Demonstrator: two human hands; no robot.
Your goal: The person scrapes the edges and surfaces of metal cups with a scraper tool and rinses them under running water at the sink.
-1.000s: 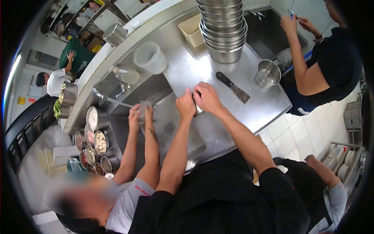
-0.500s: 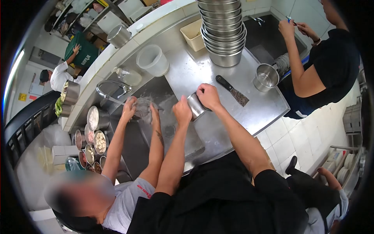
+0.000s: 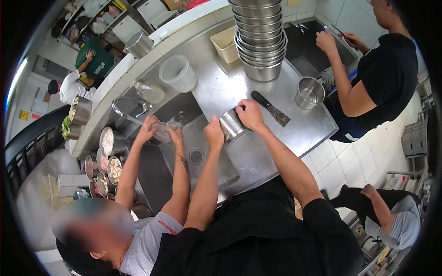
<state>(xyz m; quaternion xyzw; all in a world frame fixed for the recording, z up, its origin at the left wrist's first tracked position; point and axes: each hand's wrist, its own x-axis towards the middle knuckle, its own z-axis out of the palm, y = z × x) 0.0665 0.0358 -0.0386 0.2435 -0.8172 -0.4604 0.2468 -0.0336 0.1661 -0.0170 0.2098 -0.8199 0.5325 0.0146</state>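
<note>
A small cylindrical stainless steel pot (image 3: 233, 124) is tilted between my two hands over the metal counter, beside the sink. My left hand (image 3: 214, 133) is closed at its left side, and my right hand (image 3: 250, 114) grips its upper right edge with fingers curled. Part of the pot is hidden by my hands. To the right lies a scraper (image 3: 272, 109) with a black handle and a stained blade, flat on the counter and apart from my right hand. Another steel pot (image 3: 310, 93) stands near the counter's right edge.
At my left, a co-worker's hands (image 3: 161, 131) are under running water from the faucet (image 3: 131, 108) in the sink (image 3: 216, 168). A tall stack of steel pots (image 3: 261, 43), a translucent bucket (image 3: 177, 76) and a beige bin (image 3: 225, 43) stand behind. Another person (image 3: 382, 78) is at right.
My hands keep hold of the pot, which has turned slightly. The view has shifted a little. The co-worker's hands moved under the water, and the person at lower right shifted position.
</note>
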